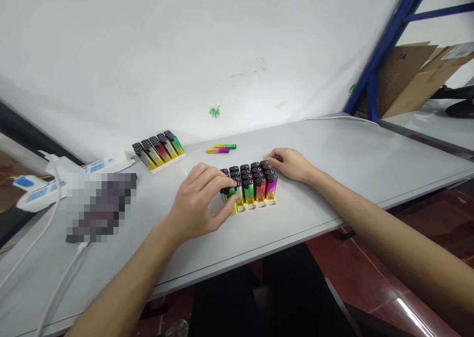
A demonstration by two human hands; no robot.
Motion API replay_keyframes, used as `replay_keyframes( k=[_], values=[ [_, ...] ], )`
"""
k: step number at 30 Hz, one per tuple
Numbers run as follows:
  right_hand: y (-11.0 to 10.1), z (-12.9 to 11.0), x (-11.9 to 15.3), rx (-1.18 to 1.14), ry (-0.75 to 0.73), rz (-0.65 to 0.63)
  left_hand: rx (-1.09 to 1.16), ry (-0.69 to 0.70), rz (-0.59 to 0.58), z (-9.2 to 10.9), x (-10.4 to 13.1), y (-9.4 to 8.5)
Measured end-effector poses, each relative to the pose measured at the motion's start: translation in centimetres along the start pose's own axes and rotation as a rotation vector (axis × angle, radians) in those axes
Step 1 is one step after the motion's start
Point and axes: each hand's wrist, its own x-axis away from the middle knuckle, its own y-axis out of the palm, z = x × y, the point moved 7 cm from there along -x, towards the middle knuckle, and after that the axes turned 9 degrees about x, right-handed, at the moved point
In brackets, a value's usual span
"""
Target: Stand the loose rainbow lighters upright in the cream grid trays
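Note:
Rows of lighters with black tops and shiny coloured bodies stand upright in a cream tray on the table. My left hand is at the tray's front left corner, thumb and fingers pinching a green and yellow lighter upright. Whether its foot sits in a slot is hidden. Beside it stand a green lighter, a red lighter and a purple lighter. My right hand rests at the tray's back right corner, fingers bent against it; their exact contact is hidden behind the lighters.
Another filled lighter tray stands at the back left by the wall. Two loose lighters lie behind the near tray. On the left are power strips, white cables and a blurred-out object. Cardboard boxes stand far right.

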Motion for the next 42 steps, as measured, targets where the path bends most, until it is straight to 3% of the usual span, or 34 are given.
replay_keyframes(
  k=[19, 42],
  values=[
    [-0.24, -0.19, 0.04, -0.007, -0.005, 0.006, 0.03, 0.027, 0.008, 0.2, 0.06, 0.12],
    [-0.22, -0.29, -0.08, -0.032, -0.017, 0.014, 0.118, -0.06, 0.045, 0.1, 0.13, 0.31]
  ],
)
